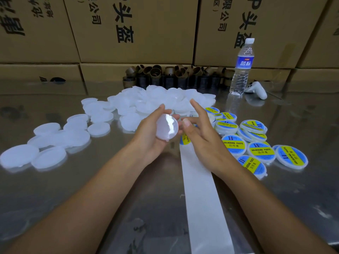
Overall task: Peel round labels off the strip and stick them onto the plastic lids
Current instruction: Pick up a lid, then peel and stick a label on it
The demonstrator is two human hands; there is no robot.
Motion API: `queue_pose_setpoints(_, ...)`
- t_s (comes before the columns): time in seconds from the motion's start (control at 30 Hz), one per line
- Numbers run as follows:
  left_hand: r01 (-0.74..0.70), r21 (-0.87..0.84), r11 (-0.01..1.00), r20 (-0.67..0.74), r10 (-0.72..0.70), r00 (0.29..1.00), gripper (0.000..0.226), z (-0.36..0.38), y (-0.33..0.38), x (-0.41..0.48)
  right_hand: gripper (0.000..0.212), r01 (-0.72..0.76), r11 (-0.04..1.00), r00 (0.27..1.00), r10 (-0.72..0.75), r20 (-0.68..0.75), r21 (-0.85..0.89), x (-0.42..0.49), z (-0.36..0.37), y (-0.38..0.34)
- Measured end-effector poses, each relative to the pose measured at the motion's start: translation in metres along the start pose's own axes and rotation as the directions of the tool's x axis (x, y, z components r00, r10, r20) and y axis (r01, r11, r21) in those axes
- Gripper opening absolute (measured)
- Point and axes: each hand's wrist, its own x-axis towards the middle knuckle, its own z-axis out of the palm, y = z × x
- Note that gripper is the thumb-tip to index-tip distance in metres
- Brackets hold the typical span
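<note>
In the left grip (156, 131) a bare plastic lid (167, 129) is held, with the fingers closed around its edge and its flat face turned up. It seems to be held that way so that a label can be pressed onto it. Just to the right of it, the right grip (200, 132) is spread open and nothing is held in it. Under the right grip a white strip (200, 195) is laid along the bench (91, 189), running toward the person. One round label (185, 140) on the strip is partly hidden by the right grip, so whether it is peeled yet cannot be told. Behind and to the left of both grips a pile of blank lids (146, 99) is kept within reach. To the right of the right grip the finished lids (256, 143) are gathered, likely to keep them apart from the blank ones. The strip's near end is cut off by the picture edge.
</note>
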Motion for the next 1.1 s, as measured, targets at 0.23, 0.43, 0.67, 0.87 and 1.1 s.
queue_pose_setpoints(0.23,0.234,0.02,0.972,0.309,-0.229,0.923,0.066,0.007,-0.01,-0.008,0.048,-0.005,0.999,0.994,0.01,-0.105,0.047,0.003,-0.002,0.003)
queue_pose_setpoints(0.43,0.245,0.067,0.967,0.258,-0.254,0.932,0.057,0.005,-0.017,-0.002,0.035,0.139,0.984,0.914,-0.169,-0.368,-0.109,0.003,-0.008,-0.001)
queue_pose_setpoints(0.67,0.216,0.028,0.976,0.237,-0.217,0.947,0.048,0.003,-0.018,0.0,0.041,0.2,0.977,0.892,-0.214,-0.397,-0.078,0.001,-0.007,-0.006)
queue_pose_setpoints(0.87,0.201,0.019,0.979,0.206,-0.201,0.958,0.05,0.001,-0.017,0.002,0.044,0.189,0.98,0.905,-0.15,-0.397,0.06,0.002,-0.008,-0.008)
queue_pose_setpoints(1.1,0.219,0.036,0.975,0.202,-0.222,0.954,0.054,0.002,-0.016,0.001,0.041,0.143,0.978,0.943,-0.087,-0.323,0.153,0.004,-0.01,-0.012)
